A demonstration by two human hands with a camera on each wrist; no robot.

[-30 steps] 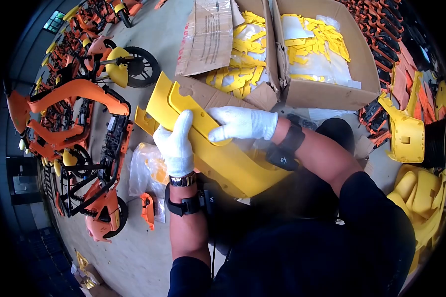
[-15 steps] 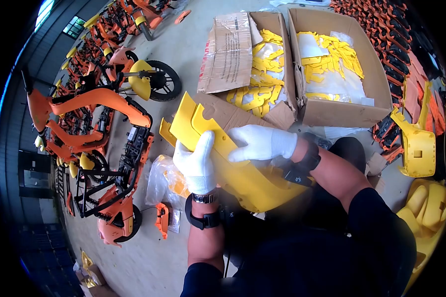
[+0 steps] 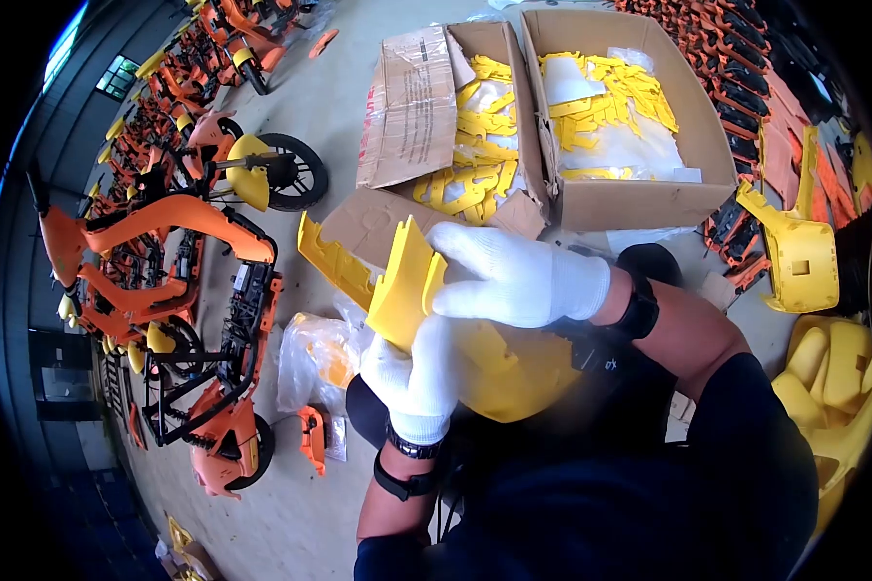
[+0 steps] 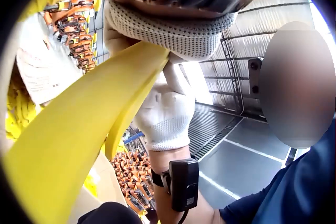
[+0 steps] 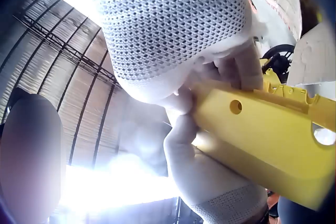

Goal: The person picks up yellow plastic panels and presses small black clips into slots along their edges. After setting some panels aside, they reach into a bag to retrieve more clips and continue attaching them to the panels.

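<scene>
Both white-gloved hands hold a curved yellow panel (image 3: 513,373) over the lap in the head view. From below, the left hand (image 3: 417,382) grips its narrow end, thumb upward. The right hand (image 3: 523,276) holds the upper edge beside it. A notched yellow strip (image 3: 334,266) sticks out to the left; whether it is joined to the panel, I cannot tell. In the right wrist view, the right hand's fingers curl over the panel (image 5: 262,134) near a round hole, and the left hand (image 5: 210,182) lies under it. The left wrist view shows the panel's smooth face (image 4: 68,134).
Two cardboard boxes (image 3: 639,208) of yellow parts stand ahead. Orange vehicle frames (image 3: 165,218) fill the left side. A plastic bag (image 3: 310,363) and an orange part (image 3: 312,441) lie on the floor. More yellow panels (image 3: 824,373) are at the right.
The panel has turned, so its narrow end now points more upward and its notched strip shows further out at the left. The left hand has moved lower, closer to the body.
</scene>
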